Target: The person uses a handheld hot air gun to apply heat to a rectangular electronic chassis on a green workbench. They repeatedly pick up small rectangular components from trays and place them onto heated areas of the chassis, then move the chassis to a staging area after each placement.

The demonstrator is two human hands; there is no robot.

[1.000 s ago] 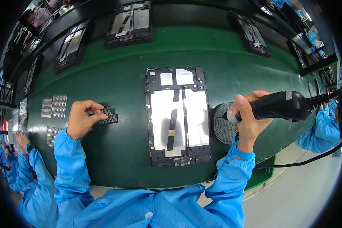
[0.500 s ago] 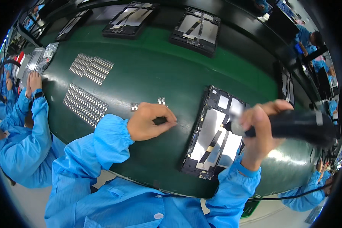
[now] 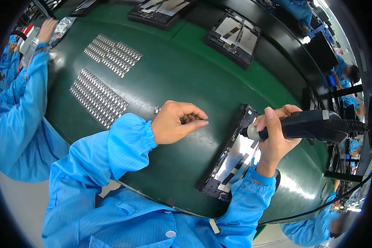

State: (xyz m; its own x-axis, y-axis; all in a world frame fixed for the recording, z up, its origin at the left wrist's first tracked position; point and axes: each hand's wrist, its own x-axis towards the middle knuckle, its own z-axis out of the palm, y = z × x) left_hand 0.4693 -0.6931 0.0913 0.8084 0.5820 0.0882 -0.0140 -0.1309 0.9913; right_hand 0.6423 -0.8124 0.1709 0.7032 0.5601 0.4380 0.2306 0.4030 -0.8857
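Note:
My left hand rests on the green belt, fingers curled over a small cluster of metal parts; whether it grips one I cannot tell. My right hand is closed around a black electric screwdriver, held level with its tip pointing left over the upper edge of an open tablet chassis. The chassis lies tilted in front of me, showing a white panel and dark ribbon strips.
Two grids of small metal parts lie to the left. More tablet chassis sit farther up the belt. A co-worker's blue sleeve reaches in at the left. The screwdriver cable trails at lower right.
The view has swung further left and tilted. My left hand has uncurled slightly over the small parts. The screwdriver stays in my right hand above the chassis.

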